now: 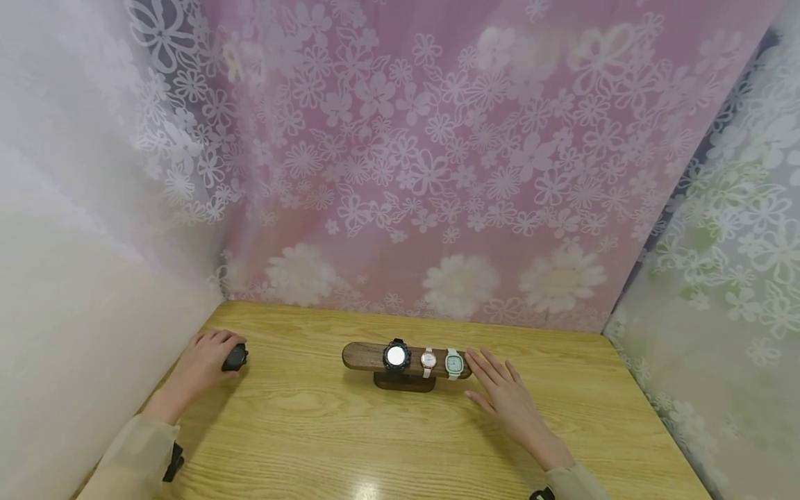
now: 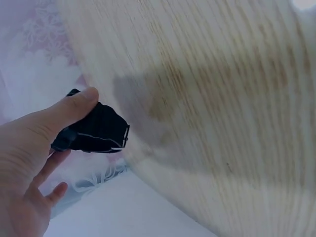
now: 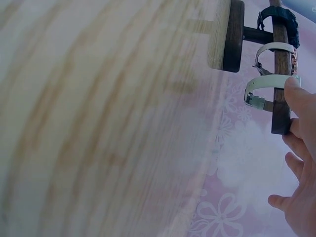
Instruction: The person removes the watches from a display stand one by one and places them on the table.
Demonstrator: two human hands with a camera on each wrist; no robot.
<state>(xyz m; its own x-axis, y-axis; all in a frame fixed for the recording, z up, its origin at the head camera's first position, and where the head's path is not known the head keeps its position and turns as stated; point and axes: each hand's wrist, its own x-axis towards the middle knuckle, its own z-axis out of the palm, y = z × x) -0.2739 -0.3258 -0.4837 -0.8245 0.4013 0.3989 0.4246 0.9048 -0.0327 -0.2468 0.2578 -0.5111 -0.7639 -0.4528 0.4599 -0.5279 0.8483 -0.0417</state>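
Note:
At the left of the table, my left hand [image 1: 209, 360] pinches a black watch [image 1: 235, 357] between thumb and fingers. In the left wrist view the same watch [image 2: 96, 129] shows its dark strap and a thin metal buckle. A dark wooden watch stand [image 1: 365, 356] is near the middle, bearing a black watch with a bright face [image 1: 396, 356], a small pink-and-white watch [image 1: 428, 360] and a mint-green square watch [image 1: 454, 363]. My right hand [image 1: 509, 399] is at the stand's right end, fingers extended; its thumb [image 3: 298, 96] lies by the mint watch in the right wrist view.
The stand rests on its oval foot [image 1: 405, 382] on the wood-grain table [image 1: 300, 430]. A pink floral curtain [image 1: 400, 160] hangs behind the table's back edge. Pale curtains close off the left side [image 1: 94, 243] and the right side [image 1: 744, 292].

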